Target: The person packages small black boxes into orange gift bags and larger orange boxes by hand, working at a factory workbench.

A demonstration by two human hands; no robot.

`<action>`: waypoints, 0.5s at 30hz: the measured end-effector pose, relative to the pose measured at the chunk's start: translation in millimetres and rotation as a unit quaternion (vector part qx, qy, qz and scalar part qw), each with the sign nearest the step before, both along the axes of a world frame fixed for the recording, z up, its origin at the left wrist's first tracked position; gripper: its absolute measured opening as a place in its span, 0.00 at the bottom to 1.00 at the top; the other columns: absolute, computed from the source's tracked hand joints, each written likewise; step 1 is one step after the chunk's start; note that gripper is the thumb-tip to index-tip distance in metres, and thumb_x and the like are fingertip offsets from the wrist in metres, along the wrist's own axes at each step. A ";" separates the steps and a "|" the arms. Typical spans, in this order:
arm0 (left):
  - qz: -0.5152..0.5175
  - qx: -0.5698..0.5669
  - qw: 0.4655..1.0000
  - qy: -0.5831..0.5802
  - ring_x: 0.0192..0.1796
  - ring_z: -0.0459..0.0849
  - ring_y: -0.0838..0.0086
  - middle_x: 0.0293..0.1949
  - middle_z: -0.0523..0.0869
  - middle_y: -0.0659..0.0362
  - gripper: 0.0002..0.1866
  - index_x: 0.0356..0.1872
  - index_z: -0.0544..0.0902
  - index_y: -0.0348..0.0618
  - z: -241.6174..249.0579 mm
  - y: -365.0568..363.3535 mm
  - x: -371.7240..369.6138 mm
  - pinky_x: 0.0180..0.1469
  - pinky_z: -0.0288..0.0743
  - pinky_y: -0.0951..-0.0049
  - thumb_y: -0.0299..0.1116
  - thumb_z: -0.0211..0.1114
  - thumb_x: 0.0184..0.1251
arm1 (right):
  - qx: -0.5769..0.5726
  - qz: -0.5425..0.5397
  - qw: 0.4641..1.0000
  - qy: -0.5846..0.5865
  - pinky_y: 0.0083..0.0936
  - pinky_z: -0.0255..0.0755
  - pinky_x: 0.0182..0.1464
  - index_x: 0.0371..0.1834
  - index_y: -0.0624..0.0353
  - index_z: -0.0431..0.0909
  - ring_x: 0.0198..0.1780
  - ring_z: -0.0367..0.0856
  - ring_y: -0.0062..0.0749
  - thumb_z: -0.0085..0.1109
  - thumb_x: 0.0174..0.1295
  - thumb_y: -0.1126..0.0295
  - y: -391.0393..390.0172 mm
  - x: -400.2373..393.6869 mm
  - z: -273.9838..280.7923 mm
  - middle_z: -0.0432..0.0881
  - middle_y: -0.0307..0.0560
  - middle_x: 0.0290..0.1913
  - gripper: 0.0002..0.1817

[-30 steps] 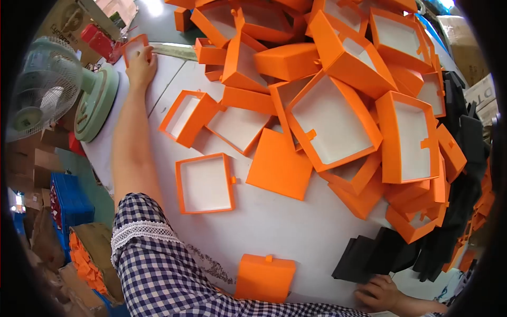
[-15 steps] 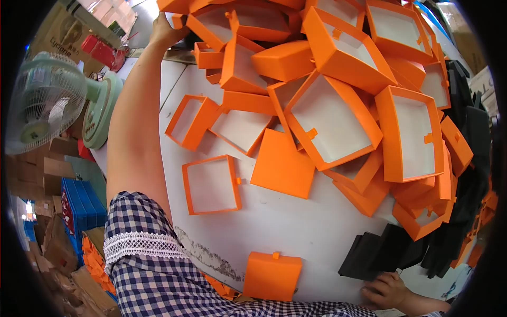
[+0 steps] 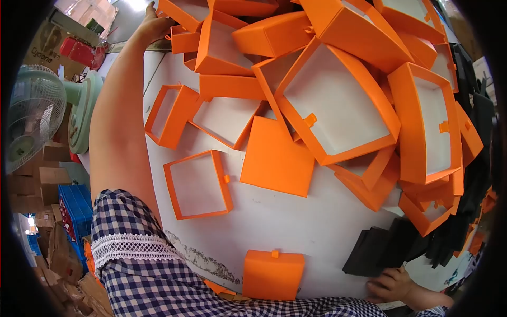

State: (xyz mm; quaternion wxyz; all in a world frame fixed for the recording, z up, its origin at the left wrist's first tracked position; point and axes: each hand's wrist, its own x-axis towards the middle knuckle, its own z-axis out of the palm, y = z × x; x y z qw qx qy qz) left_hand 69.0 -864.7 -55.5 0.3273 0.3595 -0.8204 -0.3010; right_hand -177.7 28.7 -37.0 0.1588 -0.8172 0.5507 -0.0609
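Observation:
My left hand [image 3: 154, 27] reaches to the far left side of a heap of orange drawer boxes [image 3: 224, 45]. Its thumb points up, apart from the other fingers, and the fingertips are right at the nearest box. My right hand [image 3: 391, 285] rests low on the right with curled fingers, by the lower edge of some black box pieces [image 3: 377, 248]; I cannot tell what is in it. Nearer me lie an open orange box [image 3: 227, 196] with a pale inside, an orange box face down [image 3: 277, 158], and another orange box [image 3: 273, 274] at the table's front edge.
The white table [image 3: 253, 222] has a worn front edge. A pale green fan [image 3: 39, 116] stands left of my arm, above a blue crate [image 3: 75, 208] and cardboard. More black pieces [image 3: 478, 121] are stacked at the right, beyond the heap.
The view has shifted, and the heap looks larger and nearer. My left hand has come away from the orange box at the top edge. My right hand stays by the black pieces.

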 end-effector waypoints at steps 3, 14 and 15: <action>-0.078 0.074 0.983 -0.152 0.55 0.82 0.75 0.55 0.86 0.60 0.23 0.59 0.84 0.40 -20.1 -98.3 24.6 0.52 0.79 0.68 0.41 0.72 0.68 | -0.002 0.006 1.000 0.008 0.42 0.68 0.57 0.48 0.37 0.83 0.51 0.74 0.38 0.76 0.48 0.37 3.2 -1.6 -2.2 0.81 0.33 0.50 0.28; 0.072 0.099 0.976 -0.182 0.50 0.89 0.65 0.69 0.73 0.53 0.34 0.69 0.73 0.47 17.2 26.2 -22.5 0.41 0.89 0.63 0.39 0.76 0.63 | -0.016 -0.012 1.000 0.022 0.41 0.65 0.60 0.49 0.35 0.84 0.52 0.73 0.37 0.76 0.47 0.33 3.5 4.6 0.0 0.80 0.33 0.49 0.30; 0.114 0.141 0.962 -0.206 0.46 0.90 0.64 0.67 0.74 0.51 0.31 0.69 0.73 0.48 28.8 50.1 -23.7 0.38 0.88 0.63 0.40 0.72 0.67 | -0.017 -0.013 1.000 0.021 0.41 0.65 0.60 0.49 0.35 0.84 0.51 0.74 0.37 0.76 0.47 0.33 4.8 3.3 -1.8 0.80 0.33 0.49 0.30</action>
